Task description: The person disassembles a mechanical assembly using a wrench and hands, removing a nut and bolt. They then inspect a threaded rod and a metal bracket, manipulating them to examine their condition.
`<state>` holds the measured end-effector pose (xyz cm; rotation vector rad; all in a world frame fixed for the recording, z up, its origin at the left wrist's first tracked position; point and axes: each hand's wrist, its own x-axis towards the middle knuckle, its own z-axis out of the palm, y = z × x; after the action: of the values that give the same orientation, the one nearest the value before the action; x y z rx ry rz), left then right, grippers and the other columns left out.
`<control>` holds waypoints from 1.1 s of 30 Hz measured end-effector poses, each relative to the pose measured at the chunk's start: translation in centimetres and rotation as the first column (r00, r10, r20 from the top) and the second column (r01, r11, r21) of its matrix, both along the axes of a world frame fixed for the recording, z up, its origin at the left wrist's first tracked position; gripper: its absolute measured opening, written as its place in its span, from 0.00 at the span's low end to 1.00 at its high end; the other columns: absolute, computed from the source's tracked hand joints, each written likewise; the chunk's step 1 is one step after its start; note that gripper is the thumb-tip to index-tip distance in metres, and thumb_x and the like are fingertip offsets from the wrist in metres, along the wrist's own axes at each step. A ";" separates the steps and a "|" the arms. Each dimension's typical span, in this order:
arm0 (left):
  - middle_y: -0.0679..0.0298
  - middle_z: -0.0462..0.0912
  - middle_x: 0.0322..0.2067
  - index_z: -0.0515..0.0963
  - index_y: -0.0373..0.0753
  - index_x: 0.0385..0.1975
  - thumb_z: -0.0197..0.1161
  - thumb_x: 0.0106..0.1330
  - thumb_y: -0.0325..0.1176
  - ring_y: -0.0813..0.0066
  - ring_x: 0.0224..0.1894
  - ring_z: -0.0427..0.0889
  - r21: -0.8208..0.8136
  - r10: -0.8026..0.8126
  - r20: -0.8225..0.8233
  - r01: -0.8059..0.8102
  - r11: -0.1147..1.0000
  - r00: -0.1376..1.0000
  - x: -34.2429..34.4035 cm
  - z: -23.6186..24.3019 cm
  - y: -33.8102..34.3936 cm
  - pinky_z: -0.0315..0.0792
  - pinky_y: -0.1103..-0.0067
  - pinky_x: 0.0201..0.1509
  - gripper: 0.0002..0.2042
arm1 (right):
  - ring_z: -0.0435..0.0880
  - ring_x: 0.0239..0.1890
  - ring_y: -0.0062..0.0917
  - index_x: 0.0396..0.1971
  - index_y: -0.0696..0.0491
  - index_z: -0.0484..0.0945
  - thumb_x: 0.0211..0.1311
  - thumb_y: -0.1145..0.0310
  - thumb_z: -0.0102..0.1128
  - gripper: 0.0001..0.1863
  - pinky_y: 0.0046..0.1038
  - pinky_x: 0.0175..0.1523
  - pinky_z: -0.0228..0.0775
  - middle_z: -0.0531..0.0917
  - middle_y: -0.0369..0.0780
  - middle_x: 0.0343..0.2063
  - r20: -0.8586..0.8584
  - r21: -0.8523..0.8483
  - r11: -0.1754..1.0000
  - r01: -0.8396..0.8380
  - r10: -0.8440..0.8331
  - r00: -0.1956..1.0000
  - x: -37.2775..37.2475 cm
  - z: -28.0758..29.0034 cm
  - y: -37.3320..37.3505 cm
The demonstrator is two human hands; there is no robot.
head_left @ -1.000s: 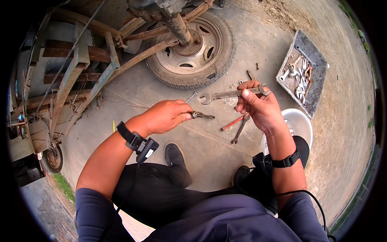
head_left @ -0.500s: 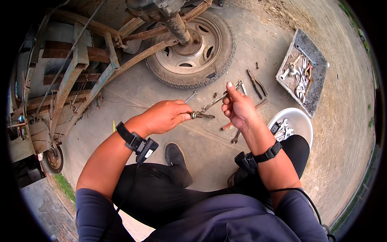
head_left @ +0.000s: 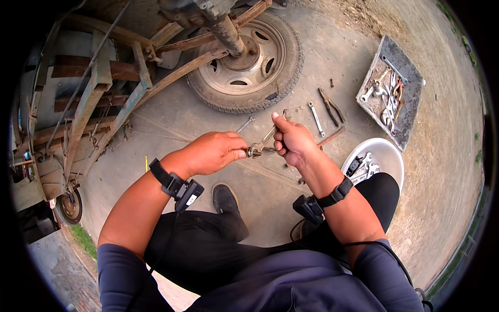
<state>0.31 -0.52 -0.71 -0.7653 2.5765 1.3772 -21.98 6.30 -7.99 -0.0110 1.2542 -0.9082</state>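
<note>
Nearer the person than the wheel (head_left: 235,98), a dull steel open-end wrench (head_left: 268,139) slants above the ground, its lower end at a short metal fitting (head_left: 253,152), dark-tipped, nearly level, pointing rightward.

This looks like an outdoor repair yard: a rusty vehicle frame (head_left: 102,78) and a tyred wheel (head_left: 254,75) stand over concrete ground (head_left: 140,161), where pliers (head_left: 329,105) lie, while a grey tray (head_left: 412,86) and white bucket (head_left: 399,162) hold wrenches (head_left: 388,115); grass (head_left: 82,239) grows alongside.
</note>
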 end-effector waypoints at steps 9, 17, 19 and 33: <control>0.57 0.81 0.38 0.81 0.39 0.46 0.59 0.74 0.36 0.52 0.42 0.81 0.018 -0.002 0.031 0.001 1.000 1.000 -0.2 0.2 0.0 0.74 0.64 0.46 0.10 | 0.70 0.14 0.19 0.26 0.46 0.71 0.73 0.51 0.62 0.19 0.23 0.19 0.56 0.71 0.30 0.17 0.044 -0.054 0.999 0.005 -0.003 0.999 0.2 -0.5 0.2; 0.56 0.80 0.37 0.80 0.38 0.45 0.59 0.74 0.35 0.51 0.40 0.81 0.005 -0.011 0.007 0.010 1.000 1.000 0.0 -0.5 0.0 0.74 0.65 0.44 0.09 | 0.72 0.14 0.20 0.27 0.46 0.70 0.73 0.51 0.61 0.19 0.23 0.21 0.59 0.72 0.30 0.17 0.020 -0.074 0.997 -0.037 0.039 0.999 -0.2 -0.8 0.1; 0.56 0.80 0.37 0.80 0.38 0.45 0.59 0.74 0.35 0.51 0.40 0.81 0.013 -0.006 0.003 0.006 1.000 1.000 0.0 -0.4 0.0 0.74 0.65 0.44 0.09 | 0.73 0.15 0.20 0.27 0.46 0.70 0.73 0.51 0.61 0.19 0.23 0.21 0.59 0.72 0.30 0.17 0.026 -0.104 0.994 -0.018 0.021 0.999 -0.4 -0.7 0.1; 0.56 0.80 0.37 0.80 0.37 0.44 0.61 0.73 0.35 0.51 0.40 0.81 0.017 -0.013 0.001 0.013 1.000 1.000 0.0 -0.5 0.0 0.74 0.64 0.44 0.09 | 0.74 0.13 0.18 0.29 0.51 0.71 0.73 0.53 0.62 0.19 0.23 0.19 0.62 0.74 0.31 0.17 -0.142 -0.262 0.953 -0.153 0.119 0.983 -0.7 1.2 -1.6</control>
<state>0.34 -0.53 -1.21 -0.7454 2.5610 1.3923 -22.65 4.71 -6.82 -0.3736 1.2193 -0.9644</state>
